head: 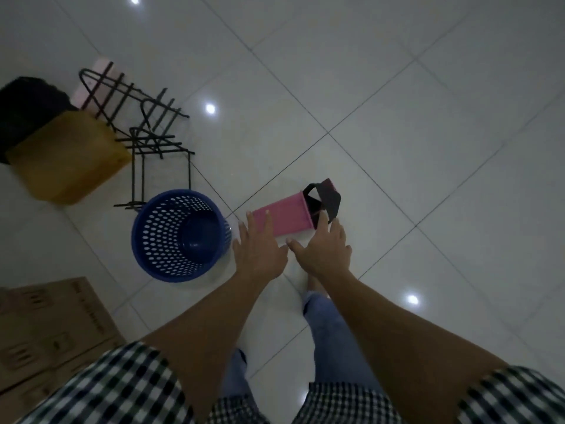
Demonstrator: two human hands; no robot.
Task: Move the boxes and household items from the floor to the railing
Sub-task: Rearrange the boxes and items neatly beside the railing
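Spread hands (260,252) — perhaps touching — pink box (287,214)

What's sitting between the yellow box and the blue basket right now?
In the head view, the lower end of the black wire rack stands between the yellow box and the blue basket.

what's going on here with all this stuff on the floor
A person is bending over a pink box that lies on the tiled floor with its black end flaps open. Both hands reach for it with fingers spread: the left hand at the closed end, the right hand by the flaps. Neither grips it yet. A blue perforated basket, a black wire rack and a yellow box sit nearby.
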